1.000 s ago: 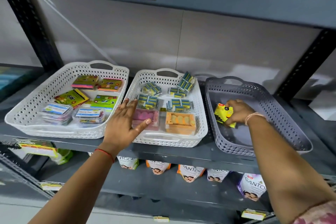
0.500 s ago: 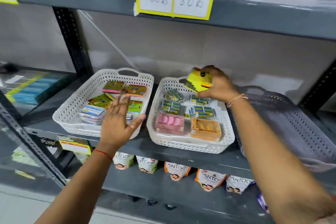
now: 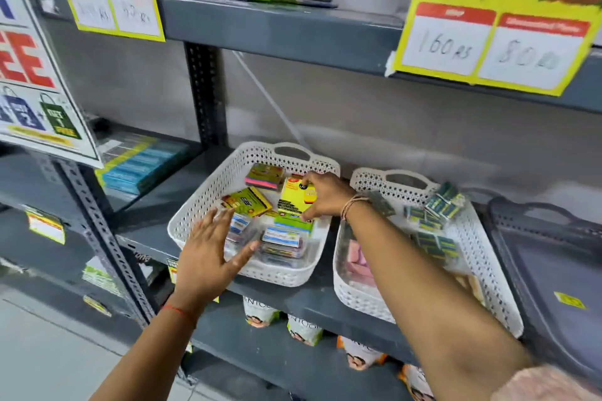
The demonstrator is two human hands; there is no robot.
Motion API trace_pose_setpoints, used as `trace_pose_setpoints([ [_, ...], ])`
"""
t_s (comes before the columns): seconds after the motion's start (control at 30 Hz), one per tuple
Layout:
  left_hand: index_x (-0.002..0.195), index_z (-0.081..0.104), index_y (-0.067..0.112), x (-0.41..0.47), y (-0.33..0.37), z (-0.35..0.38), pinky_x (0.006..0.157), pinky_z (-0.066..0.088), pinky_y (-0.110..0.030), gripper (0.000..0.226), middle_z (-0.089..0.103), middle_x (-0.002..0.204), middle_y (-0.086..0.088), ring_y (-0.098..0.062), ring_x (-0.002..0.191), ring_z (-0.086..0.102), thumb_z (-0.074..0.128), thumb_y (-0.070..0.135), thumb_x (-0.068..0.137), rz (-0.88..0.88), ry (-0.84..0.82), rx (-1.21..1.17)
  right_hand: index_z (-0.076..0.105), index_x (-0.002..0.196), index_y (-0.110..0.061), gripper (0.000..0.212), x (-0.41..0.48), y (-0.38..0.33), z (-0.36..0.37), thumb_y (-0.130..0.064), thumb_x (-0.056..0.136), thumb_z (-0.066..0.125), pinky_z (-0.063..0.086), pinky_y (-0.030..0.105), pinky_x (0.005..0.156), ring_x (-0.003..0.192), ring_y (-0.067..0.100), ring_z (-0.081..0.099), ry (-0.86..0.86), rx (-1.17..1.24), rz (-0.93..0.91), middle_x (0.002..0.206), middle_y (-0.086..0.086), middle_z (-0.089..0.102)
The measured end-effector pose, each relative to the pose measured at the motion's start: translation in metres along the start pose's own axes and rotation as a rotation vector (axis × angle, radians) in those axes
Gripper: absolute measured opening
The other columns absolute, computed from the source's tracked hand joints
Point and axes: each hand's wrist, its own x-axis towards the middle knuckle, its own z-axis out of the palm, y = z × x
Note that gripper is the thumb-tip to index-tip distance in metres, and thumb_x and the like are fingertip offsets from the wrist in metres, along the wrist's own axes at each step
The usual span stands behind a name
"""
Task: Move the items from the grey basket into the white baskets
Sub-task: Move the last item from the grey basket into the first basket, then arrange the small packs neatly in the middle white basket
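My right hand (image 3: 322, 195) reaches across into the left white basket (image 3: 198, 212) and holds a small yellow packet (image 3: 294, 197) over the colourful packs lying there. My left hand (image 3: 208, 254) hovers flat with fingers spread at that basket's front left corner, holding nothing. The right white basket (image 3: 488, 264) holds several small dark-green packs and pink and orange boxes, partly hidden by my right forearm. The grey basket (image 3: 534, 257) stands at the far right; the part of its floor in view shows only a small yellow sticker.
The baskets stand on a grey metal shelf (image 3: 293, 303). An upright post (image 3: 205, 91) rises behind the left basket. Price signs hang from the shelf above (image 3: 488, 42). Pouches (image 3: 303, 332) line the shelf below. Blue boxes (image 3: 143, 163) lie at left.
My right hand carried the yellow packet from the grey basket, over the right white basket, into the left white basket. The view swung left and up. My left hand stayed near the left basket.
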Motion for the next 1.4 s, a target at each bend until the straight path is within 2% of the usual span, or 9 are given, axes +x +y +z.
trace_pose_setpoints([
  [0.13,0.142,0.031,0.014,0.000,0.000,0.003,0.113,0.009,-0.028,0.102,0.033,0.148,-0.008,-0.009,0.136,0.015,0.015,0.085,0.070,0.010,0.040,-0.011,0.048,0.127,-0.010,0.078,0.031,-0.002,0.021,-0.033,0.062,0.083,0.047,0.032,0.093,0.117,0.030,0.056,-0.130,-0.096,0.002,0.131,0.014,0.057],
  [0.27,0.141,0.033,0.013,0.000,0.000,0.003,0.109,0.001,-0.016,0.097,0.033,0.146,-0.006,-0.009,0.135,0.017,0.019,0.082,0.074,0.038,0.060,0.001,0.046,0.130,-0.012,0.078,0.043,0.002,0.043,-0.038,0.065,0.079,0.051,0.036,0.094,0.118,0.030,0.055,-0.218,-0.188,0.013,0.133,0.011,0.056],
  [0.57,0.140,0.034,0.011,0.000,0.002,0.002,0.109,-0.001,-0.015,0.094,0.037,0.144,-0.011,-0.014,0.134,0.020,0.019,0.079,0.076,0.030,0.033,0.034,0.048,0.126,-0.013,0.070,0.043,0.004,0.046,-0.045,0.070,0.074,0.048,0.033,0.085,0.112,0.030,0.058,-0.210,-0.280,-0.024,0.127,0.010,0.060],
  [0.77,0.139,0.035,0.011,0.000,0.000,0.003,0.110,0.004,-0.020,0.100,0.039,0.144,-0.011,-0.010,0.135,0.017,0.016,0.083,0.072,0.016,0.030,0.032,0.042,0.133,-0.011,0.075,0.038,0.000,0.042,-0.044,0.073,0.072,0.047,0.035,0.092,0.117,0.030,0.055,-0.230,-0.295,-0.023,0.134,0.011,0.055],
  [0.97,0.144,0.023,0.013,0.003,0.020,-0.006,0.113,0.007,-0.030,0.110,0.026,0.151,-0.009,-0.008,0.137,0.007,0.011,0.089,0.065,0.014,-0.005,-0.024,0.049,0.132,-0.009,0.062,0.009,0.024,0.008,-0.037,0.081,0.068,0.043,0.035,0.103,0.123,0.028,0.053,0.117,0.100,-0.005,0.137,0.014,0.053],
  [1.1,0.140,0.030,0.007,0.013,0.077,0.004,0.111,0.013,-0.029,0.098,0.036,0.145,-0.014,-0.021,0.137,0.021,0.018,0.080,0.076,0.215,-0.003,-0.058,0.060,0.123,-0.007,0.041,-0.009,0.078,-0.018,-0.022,0.085,0.064,0.039,0.029,0.104,0.125,0.026,0.052,0.305,0.223,0.094,0.135,0.013,0.057],
  [1.23,0.137,0.034,0.000,0.014,0.120,0.032,0.112,0.012,-0.028,0.101,0.039,0.143,-0.017,-0.028,0.135,0.022,0.015,0.079,0.078,0.329,-0.078,-0.059,0.065,0.113,-0.010,0.044,-0.011,0.124,-0.017,-0.043,0.085,0.057,0.048,0.035,0.096,0.117,0.032,0.058,0.143,-0.035,0.334,0.126,0.017,0.062],
  [1.33,0.142,0.021,0.002,0.010,0.124,0.049,0.112,-0.002,-0.038,0.116,0.024,0.150,-0.014,-0.021,0.137,0.004,0.001,0.087,0.067,0.334,-0.164,0.005,0.057,0.116,-0.010,0.064,-0.006,0.134,-0.004,-0.061,0.078,0.056,0.049,0.034,0.090,0.113,0.031,0.059,0.028,-0.180,0.394,0.125,0.016,0.062],
  [1.4,0.144,0.017,0.003,0.011,0.122,0.054,0.110,-0.006,-0.038,0.120,0.017,0.151,-0.010,-0.020,0.137,0.000,-0.003,0.089,0.062,0.309,-0.213,0.033,0.055,0.119,-0.011,0.066,-0.001,0.140,0.004,-0.059,0.075,0.061,0.050,0.034,0.090,0.111,0.031,0.060,0.023,-0.181,0.393,0.125,0.015,0.062],
])
